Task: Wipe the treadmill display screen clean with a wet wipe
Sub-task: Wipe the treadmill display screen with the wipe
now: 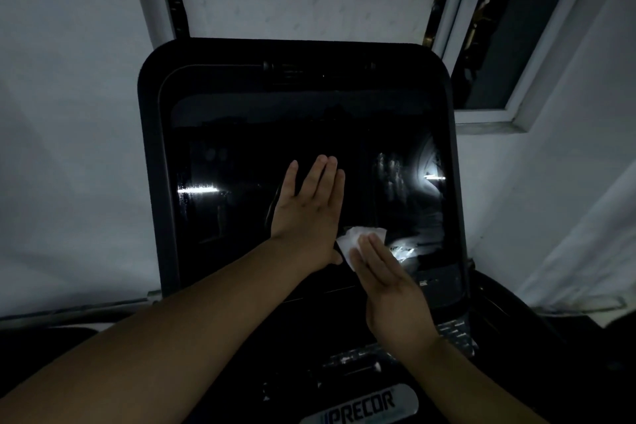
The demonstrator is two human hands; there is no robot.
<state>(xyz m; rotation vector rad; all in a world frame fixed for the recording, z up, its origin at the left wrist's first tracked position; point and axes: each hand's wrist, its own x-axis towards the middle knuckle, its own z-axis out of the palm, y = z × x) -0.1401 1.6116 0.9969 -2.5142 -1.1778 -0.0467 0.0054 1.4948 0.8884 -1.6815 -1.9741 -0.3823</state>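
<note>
"PRECOR" on the console badge (361,404)

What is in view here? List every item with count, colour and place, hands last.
display screen: one, glossy black, centre, streaked with light reflections.
console frame: one, dark grey, around the screen.
wet wipe: one, white, crumpled, low on the screen under the right fingertips.
PRECOR badge: one, silver with dark letters, bottom centre.
button panel: one, dark with pale markings, below the screen at right.
wall: white, behind the console.
window: one, white frame, dark panes, upper right.
left hand: one, flat with straight fingers on the screen centre.
right hand: one, straight fingers pressing the wipe.
</note>
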